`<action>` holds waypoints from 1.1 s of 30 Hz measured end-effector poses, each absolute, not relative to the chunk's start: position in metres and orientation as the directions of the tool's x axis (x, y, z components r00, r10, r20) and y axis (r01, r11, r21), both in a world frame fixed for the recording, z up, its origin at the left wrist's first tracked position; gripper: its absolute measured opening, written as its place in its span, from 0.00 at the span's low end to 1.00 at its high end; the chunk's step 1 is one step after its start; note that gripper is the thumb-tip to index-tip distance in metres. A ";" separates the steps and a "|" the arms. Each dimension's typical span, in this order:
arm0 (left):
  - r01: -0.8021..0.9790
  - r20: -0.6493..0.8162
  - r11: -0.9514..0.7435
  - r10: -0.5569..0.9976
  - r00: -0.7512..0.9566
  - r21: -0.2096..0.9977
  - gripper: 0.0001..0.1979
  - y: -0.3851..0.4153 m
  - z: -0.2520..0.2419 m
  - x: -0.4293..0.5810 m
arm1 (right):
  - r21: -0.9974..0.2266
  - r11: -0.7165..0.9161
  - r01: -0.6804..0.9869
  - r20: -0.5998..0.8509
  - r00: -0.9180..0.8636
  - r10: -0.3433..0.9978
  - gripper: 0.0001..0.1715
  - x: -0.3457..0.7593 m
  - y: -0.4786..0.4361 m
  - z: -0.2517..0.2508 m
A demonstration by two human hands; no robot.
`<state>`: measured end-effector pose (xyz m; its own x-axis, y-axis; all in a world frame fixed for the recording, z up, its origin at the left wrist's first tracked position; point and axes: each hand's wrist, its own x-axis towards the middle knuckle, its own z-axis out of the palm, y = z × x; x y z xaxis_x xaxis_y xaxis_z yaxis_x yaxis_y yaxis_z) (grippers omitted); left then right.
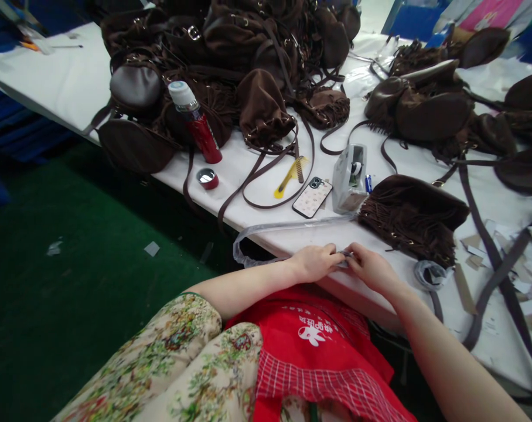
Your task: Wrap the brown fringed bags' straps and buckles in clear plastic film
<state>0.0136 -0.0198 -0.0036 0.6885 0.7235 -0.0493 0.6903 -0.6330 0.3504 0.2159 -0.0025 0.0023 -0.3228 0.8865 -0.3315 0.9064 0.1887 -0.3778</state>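
Observation:
Just over the table's front edge, my left hand (315,261) and my right hand (369,265) nearly meet. The fingers of both are pinched on a strip of translucent plastic film (245,241). From my hands the strip loops out to the left past the edge, then runs back across the table to a dark brown fringed bag (418,214). Whether a strap lies inside the film where I pinch it, I cannot tell. A small coil of grey plastic film (430,274) sits right of my right hand, against the bag's lower edge.
A phone (313,197), yellow comb-like tool (290,177) and clear plastic box (349,179) lie beyond my hands. Left stand a red flask (200,130) and its cup (207,178). Brown bags (257,47) are heaped behind; straps and paper scraps (527,264) lie right.

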 end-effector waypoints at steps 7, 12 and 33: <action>0.765 -0.050 -0.497 0.825 0.563 0.409 0.11 -0.036 -0.008 0.058 | -0.389 0.382 0.838 -0.378 -0.524 0.764 0.13 0.217 0.018 0.016; 0.780 -0.066 -0.461 0.843 0.534 0.424 0.11 -0.042 -0.008 0.068 | -0.133 0.103 0.986 -0.343 -0.143 0.928 0.13 0.203 -0.008 0.012; 0.799 -0.054 -0.445 0.861 0.506 0.405 0.12 -0.046 -0.007 0.038 | -0.250 0.110 0.962 -0.283 -0.181 0.942 0.17 0.187 -0.019 0.010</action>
